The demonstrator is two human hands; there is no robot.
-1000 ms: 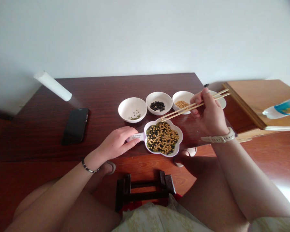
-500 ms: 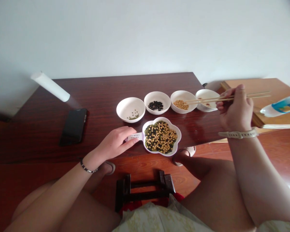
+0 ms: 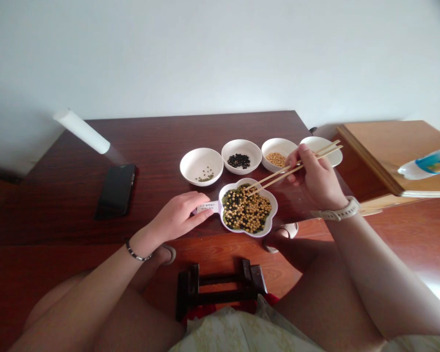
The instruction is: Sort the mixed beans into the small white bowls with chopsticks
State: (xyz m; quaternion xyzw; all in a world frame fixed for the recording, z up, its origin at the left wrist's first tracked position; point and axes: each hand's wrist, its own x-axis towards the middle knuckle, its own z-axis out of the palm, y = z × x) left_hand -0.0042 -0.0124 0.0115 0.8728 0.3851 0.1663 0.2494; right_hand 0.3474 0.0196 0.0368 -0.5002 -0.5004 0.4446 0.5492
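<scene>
Clamped the left hand [image 3: 179,213] on the handle [image 3: 206,208] of the white flower-shaped dish [image 3: 274,209], on the dark-brown wooden worktop [image 3: 150,146]! Closed the right hand [image 3: 318,180] around wooden chopsticks [image 3: 275,181], dipping into mixed beans [image 3: 247,212]. Had green, black and yellow batches [image 3: 238,161] sorted in round white bowls [image 3: 190,164]; left plenty mixed.

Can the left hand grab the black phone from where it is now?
Probably yes: the left hand is close to the phone, with only bare table between them. But it is holding the dish's handle, so it would likely need to let go first.
</scene>
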